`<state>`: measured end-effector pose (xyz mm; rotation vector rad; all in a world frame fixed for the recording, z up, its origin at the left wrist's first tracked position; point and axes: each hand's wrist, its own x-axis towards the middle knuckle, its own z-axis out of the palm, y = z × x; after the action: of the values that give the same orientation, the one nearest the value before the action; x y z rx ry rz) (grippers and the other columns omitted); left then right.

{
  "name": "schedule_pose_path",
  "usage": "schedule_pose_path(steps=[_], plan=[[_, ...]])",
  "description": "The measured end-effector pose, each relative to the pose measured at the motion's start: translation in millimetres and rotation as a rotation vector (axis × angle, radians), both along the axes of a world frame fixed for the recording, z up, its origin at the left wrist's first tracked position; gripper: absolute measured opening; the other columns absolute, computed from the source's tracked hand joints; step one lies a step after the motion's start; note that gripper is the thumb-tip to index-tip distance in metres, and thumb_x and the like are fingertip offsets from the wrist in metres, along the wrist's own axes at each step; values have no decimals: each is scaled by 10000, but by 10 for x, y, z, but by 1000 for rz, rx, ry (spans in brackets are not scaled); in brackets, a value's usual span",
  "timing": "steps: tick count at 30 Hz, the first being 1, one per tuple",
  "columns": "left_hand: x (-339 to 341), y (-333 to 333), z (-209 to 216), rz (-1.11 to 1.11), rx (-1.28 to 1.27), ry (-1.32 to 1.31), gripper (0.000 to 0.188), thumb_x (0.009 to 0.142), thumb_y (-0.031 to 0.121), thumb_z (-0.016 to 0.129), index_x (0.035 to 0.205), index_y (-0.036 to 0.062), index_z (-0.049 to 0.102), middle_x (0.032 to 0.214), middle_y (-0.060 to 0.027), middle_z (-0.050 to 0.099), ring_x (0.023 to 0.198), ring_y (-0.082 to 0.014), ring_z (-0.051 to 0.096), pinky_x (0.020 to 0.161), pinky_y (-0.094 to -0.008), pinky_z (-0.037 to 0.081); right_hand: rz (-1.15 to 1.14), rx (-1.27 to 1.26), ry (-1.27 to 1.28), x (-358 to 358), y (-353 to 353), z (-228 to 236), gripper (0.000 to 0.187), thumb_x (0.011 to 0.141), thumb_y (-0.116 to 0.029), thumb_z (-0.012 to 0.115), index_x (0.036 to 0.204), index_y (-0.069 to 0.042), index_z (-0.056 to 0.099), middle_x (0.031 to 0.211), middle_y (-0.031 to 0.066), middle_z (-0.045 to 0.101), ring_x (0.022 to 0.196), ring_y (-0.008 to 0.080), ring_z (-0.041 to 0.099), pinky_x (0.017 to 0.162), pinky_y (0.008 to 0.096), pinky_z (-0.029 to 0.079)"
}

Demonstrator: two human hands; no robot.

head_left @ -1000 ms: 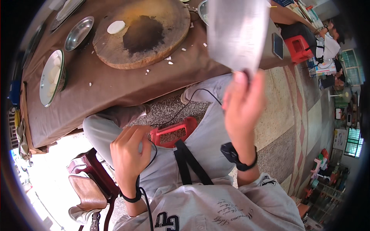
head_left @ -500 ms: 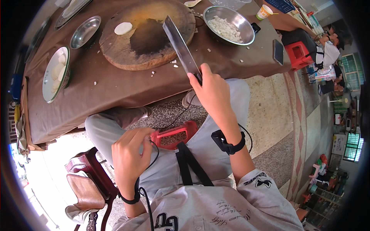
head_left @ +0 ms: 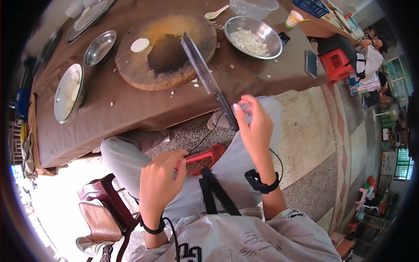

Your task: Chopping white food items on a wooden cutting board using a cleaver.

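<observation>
"Brown cloth (head_left: pixel 144 111) covers the table (head_left: pixel 91 135) in front of us; what comes next in size?"

"To our left we have a dark red chair (head_left: pixel 98 188), then on the table the round wooden chopping block (head_left: pixel 131 67), stained orange at its far side and dark in the middle"

"And the cleaver (head_left: pixel 210 83)?"

"We see it tilted between the block and our right hand (head_left: pixel 256 131), its blade pointing up and left across the block's right edge, its black handle toward us"

"Which vessels do we have?"

"Right of the block, a steel bowl (head_left: pixel 276 43); left of it, a green-rimmed bowl (head_left: pixel 62 99), with an oval steel dish (head_left: pixel 100 48) just beyond"

"How are our hands?"

"Our right one is partly open, fingers bent and apart from the thumb; the handle lies alongside that thumb, and we cannot tell whether they touch. Our left hand (head_left: pixel 161 180) is loosely curled above our left thigh, half open, with nothing visible in it"

"Anything smaller?"

"Toward the table's right side, a phone (head_left: pixel 311 63), with a paper cup (head_left: pixel 293 19) farther back; beyond the block, a white spoon (head_left: pixel 216 12); on the block, a white disc (head_left: pixel 140 45); in the green-rimmed bowl, rounded white lumps (head_left: pixel 72 88); in the steel bowl, small white pieces (head_left: pixel 249 42); on the cloth, scattered white scraps (head_left: pixel 172 93)"
</observation>
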<state>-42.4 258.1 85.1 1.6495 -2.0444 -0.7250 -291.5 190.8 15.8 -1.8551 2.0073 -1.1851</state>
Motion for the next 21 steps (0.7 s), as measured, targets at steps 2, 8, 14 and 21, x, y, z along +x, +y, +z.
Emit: schedule_pose_path(steps=[2,8,14,21], plan=[[-10,10,-25,-32,2,33,190,896,102,684,1072,69,749,1010,-137,758,876,-329,727,749,-416,570,3,-78,-353,-202,69,-292,255,1026,-269,669,1108,-28,684,958,100,747,755,216,710,709,349,548],[172,-114,-3,27,-2,74,173,916,100,686,1059,29,749,991,-146,758,837,-311,728,760,-385,575,-75,-119,-885,-238,229,-397,253,1101,-184,543,1038,34,657,913,90,704,751,140,668,693,289,529],[509,-1195,-81,-22,114,340,201,981,111,658,1101,-34,731,988,-118,769,867,-164,723,742,-318,566,-43,-74,-625,-526,325,-827,243,1118,-203,502,1139,14,609,835,63,650,659,108,609,642,266,507],[904,-2955,-602,82,-449,109,389,947,221,709,1261,-5,672,1218,-192,712,1051,-359,689,978,-419,533,-110,-135,-726,-480,295,-938,206,1082,-171,582,1210,-10,586,761,-7,547,579,51,503,512,238,413]])
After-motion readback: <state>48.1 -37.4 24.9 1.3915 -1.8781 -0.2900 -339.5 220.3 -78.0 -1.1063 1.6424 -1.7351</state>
